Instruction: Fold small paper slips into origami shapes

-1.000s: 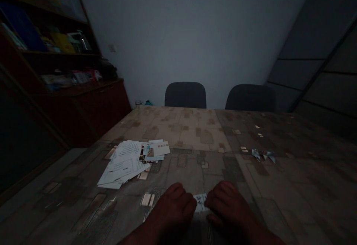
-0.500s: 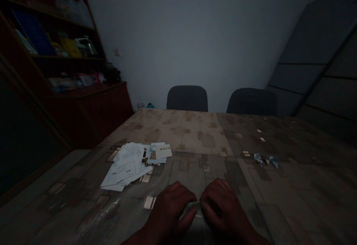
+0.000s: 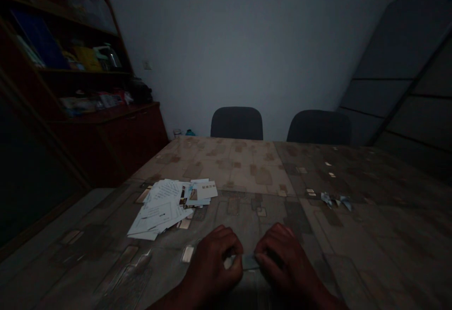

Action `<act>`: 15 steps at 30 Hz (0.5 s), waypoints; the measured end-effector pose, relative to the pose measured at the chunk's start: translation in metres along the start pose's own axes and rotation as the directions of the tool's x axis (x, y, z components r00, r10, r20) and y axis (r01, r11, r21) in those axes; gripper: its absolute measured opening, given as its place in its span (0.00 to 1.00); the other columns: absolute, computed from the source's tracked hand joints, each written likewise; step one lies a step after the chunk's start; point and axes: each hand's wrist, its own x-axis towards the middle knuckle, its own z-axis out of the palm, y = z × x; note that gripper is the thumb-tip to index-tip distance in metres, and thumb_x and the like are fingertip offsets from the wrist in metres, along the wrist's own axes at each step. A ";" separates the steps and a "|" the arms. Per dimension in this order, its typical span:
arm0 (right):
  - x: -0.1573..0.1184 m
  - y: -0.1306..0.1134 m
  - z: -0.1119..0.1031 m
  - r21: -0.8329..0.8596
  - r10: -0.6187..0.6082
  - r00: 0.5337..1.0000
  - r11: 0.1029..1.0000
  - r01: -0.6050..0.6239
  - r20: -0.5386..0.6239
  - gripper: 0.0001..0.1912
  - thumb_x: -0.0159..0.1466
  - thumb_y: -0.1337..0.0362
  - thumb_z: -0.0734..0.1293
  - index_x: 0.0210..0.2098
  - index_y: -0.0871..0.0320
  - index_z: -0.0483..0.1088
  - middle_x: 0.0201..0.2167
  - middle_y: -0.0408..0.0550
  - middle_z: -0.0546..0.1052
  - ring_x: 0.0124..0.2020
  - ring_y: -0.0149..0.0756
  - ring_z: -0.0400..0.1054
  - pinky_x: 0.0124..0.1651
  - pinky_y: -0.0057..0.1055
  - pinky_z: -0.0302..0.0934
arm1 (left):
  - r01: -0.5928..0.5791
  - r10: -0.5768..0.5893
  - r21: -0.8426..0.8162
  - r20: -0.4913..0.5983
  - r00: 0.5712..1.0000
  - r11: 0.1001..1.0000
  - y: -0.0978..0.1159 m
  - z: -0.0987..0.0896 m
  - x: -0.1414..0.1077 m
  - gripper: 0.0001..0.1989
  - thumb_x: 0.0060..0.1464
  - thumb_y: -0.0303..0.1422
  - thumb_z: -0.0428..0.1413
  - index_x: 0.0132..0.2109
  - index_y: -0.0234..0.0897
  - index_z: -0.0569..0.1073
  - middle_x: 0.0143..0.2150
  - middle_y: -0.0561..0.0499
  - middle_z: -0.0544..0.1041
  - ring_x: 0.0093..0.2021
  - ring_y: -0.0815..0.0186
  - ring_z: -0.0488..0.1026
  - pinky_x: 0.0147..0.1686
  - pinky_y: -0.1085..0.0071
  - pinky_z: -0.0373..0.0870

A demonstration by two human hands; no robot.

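Between my two hands, low over the near side of the table, is a small pale strip that looks like folded paper (image 3: 250,262). My left hand (image 3: 217,258) pinches its left end between thumb and fingers. At the other end, my right hand (image 3: 282,258) is closed with its fingertips on the strip. Only the short middle stretch of the paper shows; both ends are hidden by my fingers. The scene is dim, so its markings cannot be made out.
A loose pile of printed papers and cards (image 3: 160,211) lies to the left on the patterned tablecloth (image 3: 233,234). Small folded paper pieces (image 3: 336,201) sit at the right. Two dark chairs (image 3: 236,123) stand behind the table, and a shelf cabinet (image 3: 134,131) is at the left.
My hands have moved slightly apart, and more of the pale paper strip now shows between them. My left thumb and fingers have shifted into a rounder pinch. The paper pile stays put.
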 end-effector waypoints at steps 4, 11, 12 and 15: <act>0.002 0.003 -0.008 0.062 0.059 0.998 0.996 -0.060 0.021 0.07 0.64 0.68 0.63 0.28 0.56 0.67 0.26 0.41 0.74 0.32 0.35 0.66 0.38 0.34 0.55 | 0.068 -0.069 0.023 0.039 0.997 0.997 -0.002 -0.007 0.003 0.08 0.40 0.20 0.50 0.24 0.36 0.69 0.22 0.54 0.69 0.26 0.66 0.67 0.27 0.72 0.60; 0.002 0.008 -0.022 0.122 0.221 0.974 0.967 -0.225 0.043 0.10 0.66 0.64 0.61 0.28 0.56 0.68 0.27 0.44 0.73 0.33 0.38 0.67 0.38 0.35 0.57 | 0.157 -0.157 -0.057 0.005 0.988 0.986 -0.006 -0.027 0.010 0.08 0.53 0.24 0.49 0.29 0.36 0.70 0.28 0.51 0.73 0.31 0.64 0.70 0.33 0.69 0.65; 0.002 0.007 -0.022 0.125 0.201 0.978 0.971 -0.205 0.048 0.10 0.65 0.64 0.61 0.28 0.56 0.68 0.27 0.44 0.73 0.33 0.38 0.67 0.38 0.35 0.57 | 0.123 -0.122 -0.089 0.025 0.992 0.988 -0.005 -0.027 0.010 0.07 0.53 0.25 0.50 0.34 0.37 0.73 0.32 0.50 0.75 0.35 0.63 0.71 0.37 0.67 0.66; 0.002 0.006 -0.016 0.121 0.117 0.992 0.985 -0.122 0.044 0.06 0.62 0.67 0.63 0.28 0.56 0.67 0.26 0.43 0.73 0.31 0.37 0.67 0.37 0.33 0.56 | 0.032 -0.014 -0.172 0.104 0.994 0.985 0.000 -0.020 0.007 0.07 0.52 0.28 0.55 0.39 0.38 0.75 0.36 0.49 0.76 0.39 0.62 0.72 0.40 0.67 0.66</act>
